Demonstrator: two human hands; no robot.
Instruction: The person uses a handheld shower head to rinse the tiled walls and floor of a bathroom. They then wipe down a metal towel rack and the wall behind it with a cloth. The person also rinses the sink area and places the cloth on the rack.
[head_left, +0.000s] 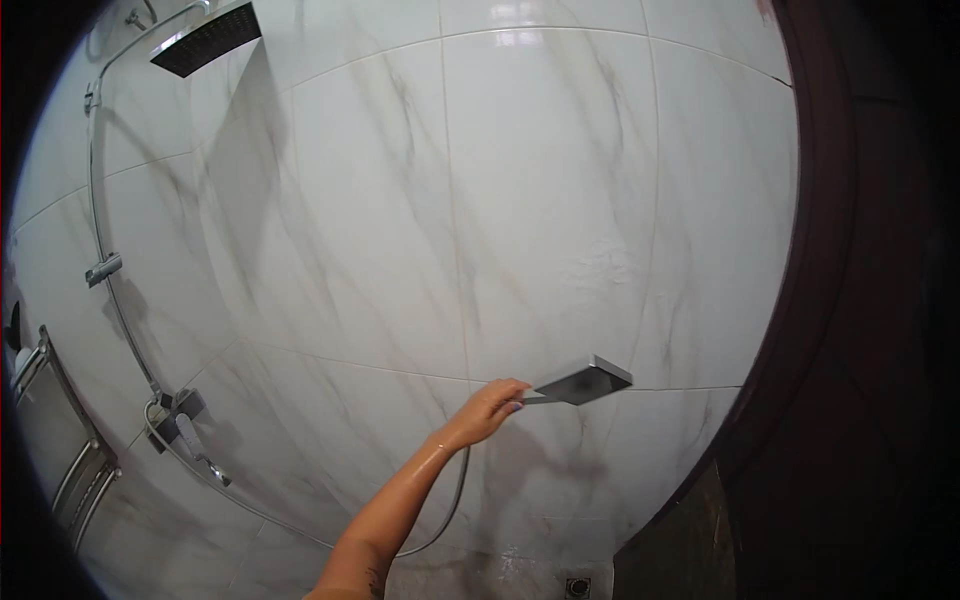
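Note:
My left hand (484, 412) comes up from the lower left and grips the thin handle of a rectangular handheld shower head (589, 381). The grey face of the shower head tilts down and towards me. From behind my forearm a flexible metal shower hose (459, 487) hangs in a loop and runs left to the chrome mixer tap (176, 412). In front of me stands a white marble-patterned tiled wall (375, 225), with a wet rippled patch above the shower head. My right hand is out of view.
A square overhead shower head (210, 41) hangs at upper left from a chrome riser pipe (94, 172), which carries an empty holder bracket (103, 270). At far left is a metal rack (82, 465). A floor drain (577, 587) lies below; a dark door frame (817, 187) bounds the right.

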